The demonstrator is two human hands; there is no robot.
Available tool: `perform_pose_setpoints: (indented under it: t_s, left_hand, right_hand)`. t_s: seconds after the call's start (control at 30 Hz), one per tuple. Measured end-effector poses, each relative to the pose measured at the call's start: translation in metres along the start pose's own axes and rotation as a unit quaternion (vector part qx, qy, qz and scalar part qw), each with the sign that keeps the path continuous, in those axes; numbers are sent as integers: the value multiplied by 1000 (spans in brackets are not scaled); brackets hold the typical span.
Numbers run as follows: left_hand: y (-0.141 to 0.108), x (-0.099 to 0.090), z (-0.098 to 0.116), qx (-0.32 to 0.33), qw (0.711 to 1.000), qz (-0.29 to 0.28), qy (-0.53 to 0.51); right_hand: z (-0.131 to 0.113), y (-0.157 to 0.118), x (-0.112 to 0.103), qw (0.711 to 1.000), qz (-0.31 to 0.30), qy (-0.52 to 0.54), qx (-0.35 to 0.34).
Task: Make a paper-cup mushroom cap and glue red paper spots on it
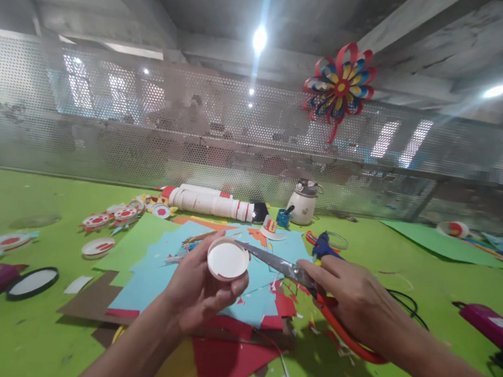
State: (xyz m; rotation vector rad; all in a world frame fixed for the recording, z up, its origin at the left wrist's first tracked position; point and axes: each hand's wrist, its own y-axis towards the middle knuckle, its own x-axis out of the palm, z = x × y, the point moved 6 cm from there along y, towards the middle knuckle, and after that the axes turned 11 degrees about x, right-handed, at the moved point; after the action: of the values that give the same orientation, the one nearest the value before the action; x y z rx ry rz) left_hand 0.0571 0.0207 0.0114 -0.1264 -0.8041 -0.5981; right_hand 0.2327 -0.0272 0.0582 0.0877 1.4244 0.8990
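Note:
My left hand grips a small round white paper disc with a raised rim, its flat face turned toward me. In my right hand is a pair of scissors with red-orange handles. The scissor blades point left, and their tip is at the disc's upper right edge; whether they touch it I cannot tell. Beneath both hands lies a stack of coloured paper, light blue on top, with red paper and brown sheets below. Small paper scraps are scattered on it.
Several red-and-white paper discs lie at the left. Behind the stack are a white paper roll, a blue jar and a bottle. A blue glue gun lies near my right hand. A perforated metal screen borders the green table.

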Motion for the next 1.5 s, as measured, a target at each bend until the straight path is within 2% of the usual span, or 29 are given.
perform_pose_setpoints:
  t_s: [0.2, 0.33, 0.4, 0.5, 0.6, 0.7, 0.8, 0.9, 1.03, 1.17, 1.33, 1.5]
  left_hand:
    - [-1, 2, 6, 22, 999, 36, 8]
    - [-3, -1, 13, 44, 997, 67, 8]
    - [-3, -4, 17, 73, 993, 89, -1]
    - [-2, -7, 20, 100, 991, 84, -13]
    - [0, -9, 23, 130, 989, 72, -14]
    - [1, -12, 30, 186, 980, 66, 19]
    - [-1, -14, 39, 253, 961, 79, 77]
    - [-3, -14, 45, 298, 939, 110, 128]
    - [-4, -12, 44, 304, 926, 139, 177]
    - [-2, -16, 44, 317, 902, 144, 255]
    - [0, -24, 45, 338, 848, 136, 384]
    - [-3, -18, 48, 387, 769, 132, 492]
  right_hand:
    - [10, 1, 4, 1000, -21, -4, 22]
    - [31, 3, 12, 990, -55, 74, 103]
    - [40, 4, 20, 978, -77, 131, 144]
    - [47, 3, 37, 952, -115, 196, 205]
    - [40, 4, 44, 928, -131, 261, 230]
    - [23, 6, 39, 906, -148, 333, 215]
    - [8, 7, 32, 890, -156, 378, 201]
    - [-1, 3, 32, 894, -149, 379, 188]
    - [-3, -8, 37, 917, -114, 325, 203]
    - [-10, -17, 28, 926, -72, 319, 188]
    - [-22, -32, 24, 934, -92, 287, 191]
    - [-26, -42, 30, 953, -113, 151, 237]
